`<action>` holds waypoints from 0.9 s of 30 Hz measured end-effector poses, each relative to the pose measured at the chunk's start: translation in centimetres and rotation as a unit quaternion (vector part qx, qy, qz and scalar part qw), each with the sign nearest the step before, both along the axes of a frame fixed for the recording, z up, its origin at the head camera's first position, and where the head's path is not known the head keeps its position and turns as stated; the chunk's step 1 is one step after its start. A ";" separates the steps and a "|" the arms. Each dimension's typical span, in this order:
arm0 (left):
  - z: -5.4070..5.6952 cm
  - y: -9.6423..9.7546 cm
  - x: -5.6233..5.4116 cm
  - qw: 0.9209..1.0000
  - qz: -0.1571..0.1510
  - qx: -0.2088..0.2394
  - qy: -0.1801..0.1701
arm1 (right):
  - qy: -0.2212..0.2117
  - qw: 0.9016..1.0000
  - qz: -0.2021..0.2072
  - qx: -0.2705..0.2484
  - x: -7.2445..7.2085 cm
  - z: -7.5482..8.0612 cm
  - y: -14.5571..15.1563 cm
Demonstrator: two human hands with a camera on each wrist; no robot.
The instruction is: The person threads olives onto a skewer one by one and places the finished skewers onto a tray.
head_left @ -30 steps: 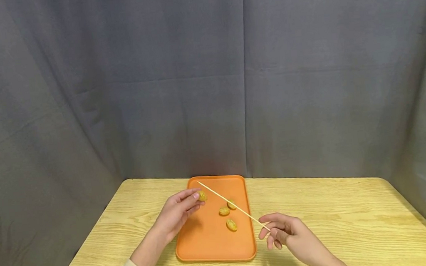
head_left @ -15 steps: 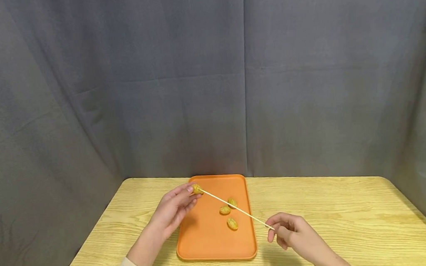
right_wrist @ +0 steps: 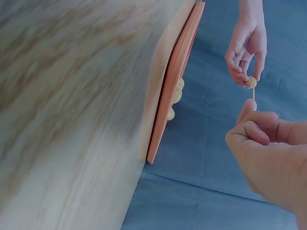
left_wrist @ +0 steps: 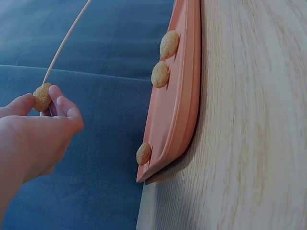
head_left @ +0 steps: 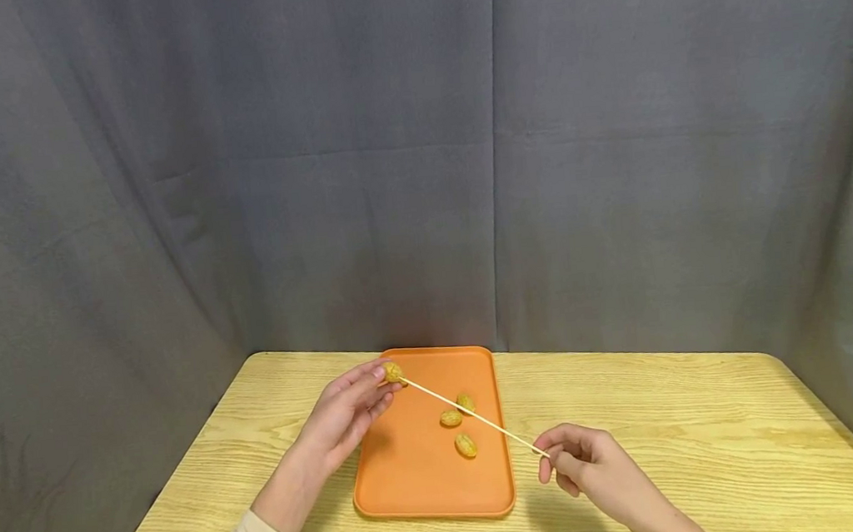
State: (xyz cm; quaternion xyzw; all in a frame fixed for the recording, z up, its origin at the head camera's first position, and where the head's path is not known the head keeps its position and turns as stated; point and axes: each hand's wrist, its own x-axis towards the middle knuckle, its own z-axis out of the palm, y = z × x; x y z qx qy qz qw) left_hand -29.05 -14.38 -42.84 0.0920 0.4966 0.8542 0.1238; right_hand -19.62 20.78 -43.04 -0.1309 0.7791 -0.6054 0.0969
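Note:
Above the far left part of an orange tray (head_left: 432,487), my left hand (head_left: 348,414) pinches a small oval yellow-brown lump with a wrinkled surface (head_left: 393,372) between thumb and fingertips. My right hand (head_left: 588,464), right of the tray, pinches the near end of a thin wooden skewer (head_left: 476,415). The skewer slants up to the left, and its far end meets the held lump. How deep the tip sits is hidden. Three similar lumps lie on the tray: an upper one (head_left: 466,403), a middle one (head_left: 450,419) and a lower one (head_left: 466,446).
The tray lies on a light wood-grain table (head_left: 671,414), near its back edge. Grey curtains (head_left: 359,179) hang behind and at both sides. In the left wrist view the tray's raised rim (left_wrist: 184,115) stands above the tabletop.
One second ago the skewer's far end crossed beside the held lump; now it meets it. My left hand has risen slightly and moved left; my right hand has shifted a little right.

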 end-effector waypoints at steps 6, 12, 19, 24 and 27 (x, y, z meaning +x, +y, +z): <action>-0.1 0.0 0.0 1.000 0.005 -0.011 0.009 | 0.005 1.000 0.000 0.004 0.2 0.2 -0.1; -0.3 0.1 0.1 0.999 0.025 -0.004 0.020 | -0.005 1.000 0.011 -0.007 0.6 0.5 -0.2; 0.0 0.3 0.5 0.997 0.071 0.002 0.041 | 0.009 0.996 0.079 -0.036 0.9 0.8 -0.3; 0.7 0.9 0.9 0.991 0.111 -0.007 0.071 | -0.012 0.994 0.101 -0.036 1.0 0.5 -0.5; 1.3 1.3 1.1 0.987 0.130 -0.021 0.094 | -0.018 0.995 0.099 -0.021 1.1 0.3 -0.6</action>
